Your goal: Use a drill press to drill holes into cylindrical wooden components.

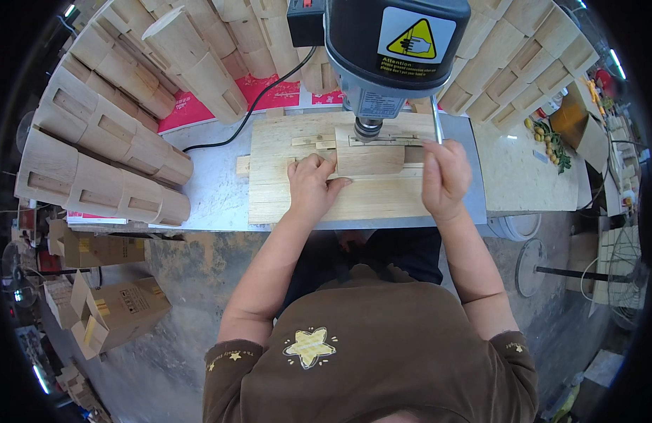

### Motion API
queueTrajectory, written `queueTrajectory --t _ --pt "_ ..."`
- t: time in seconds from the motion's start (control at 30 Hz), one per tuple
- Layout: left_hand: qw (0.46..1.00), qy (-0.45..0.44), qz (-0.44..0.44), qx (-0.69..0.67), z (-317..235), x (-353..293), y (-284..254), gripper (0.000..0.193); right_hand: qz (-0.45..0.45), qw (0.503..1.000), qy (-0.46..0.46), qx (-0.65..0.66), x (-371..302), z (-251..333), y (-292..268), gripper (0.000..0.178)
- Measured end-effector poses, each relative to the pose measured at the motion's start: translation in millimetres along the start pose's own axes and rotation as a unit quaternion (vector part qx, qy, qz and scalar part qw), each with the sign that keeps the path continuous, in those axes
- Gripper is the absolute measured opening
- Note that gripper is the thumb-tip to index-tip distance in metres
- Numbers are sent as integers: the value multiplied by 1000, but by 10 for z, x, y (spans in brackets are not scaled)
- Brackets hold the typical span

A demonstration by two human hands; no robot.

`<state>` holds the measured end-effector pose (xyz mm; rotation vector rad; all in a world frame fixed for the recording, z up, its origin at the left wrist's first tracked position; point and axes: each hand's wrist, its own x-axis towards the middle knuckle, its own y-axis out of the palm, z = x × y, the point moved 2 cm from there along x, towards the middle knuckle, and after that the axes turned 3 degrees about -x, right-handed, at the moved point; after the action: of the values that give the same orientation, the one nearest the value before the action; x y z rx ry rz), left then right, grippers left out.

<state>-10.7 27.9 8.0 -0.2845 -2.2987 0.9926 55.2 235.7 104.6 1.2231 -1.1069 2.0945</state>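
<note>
Beneath the drill press (pixel 396 53), a pale curved wooden piece (pixel 372 162) lies on a wooden board (pixel 283 201). The chuck (pixel 367 129) is right above the piece's far edge; the bit's tip is too small to make out. My left hand (pixel 313 185) grips the piece's near left corner, fingers bent at its left end and thumb along its near edge. My right hand (pixel 447 176) is closed around the lower end of the press's metal lever (pixel 436 120). Thin wooden strips (pixel 315 142) lie on the board beside the piece.
Stacked wooden cylinders with rectangular recesses (pixel 104 169) crowd the table's left and back; more stacks (pixel 523 63) stand at the back right. A black cable (pixel 252 109) crosses the tabletop. Cardboard boxes (pixel 121 314) sit on the floor at left, a white bucket (pixel 516 227) at right.
</note>
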Motion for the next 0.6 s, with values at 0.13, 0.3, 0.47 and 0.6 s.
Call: queueTrajectory --t 0.13,0.3,0.47,0.6 --pt "1000 -5 0 -5 8 -15 -2 35 -49 996 71 16 737 198 -278 12" --pt "999 -27 22 -19 5 8 10 38 45 994 97 -20 1613 -234 -157 28" --pt "993 -71 22 -89 -45 60 14 38 62 950 283 114 1639 -176 -41 29" --pt "983 -100 15 -151 -19 116 61 39 110 958 235 124 1024 -408 -105 38"
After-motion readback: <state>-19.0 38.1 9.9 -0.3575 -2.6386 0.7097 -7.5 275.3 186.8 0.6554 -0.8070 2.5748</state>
